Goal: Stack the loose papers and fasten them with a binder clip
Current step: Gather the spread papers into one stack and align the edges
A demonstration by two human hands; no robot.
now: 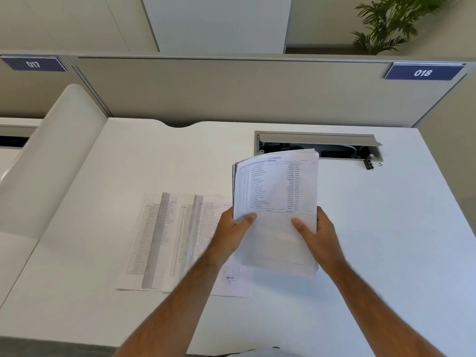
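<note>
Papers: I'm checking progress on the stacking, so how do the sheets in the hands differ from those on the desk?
The held stack is gathered, lifted and gripped by the left hand and right hand; the desk sheets lie flat, fanned and overlapping, untouched. Both carry printed tables.

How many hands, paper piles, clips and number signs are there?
Hands: 2, left hand and right hand, both holding one pile
Paper piles: 2, held stack and loose sheets on the desk
Binder clips: 1, binder clip
Number signs: 2, sign 017 and sign 018
Total: 7
</note>
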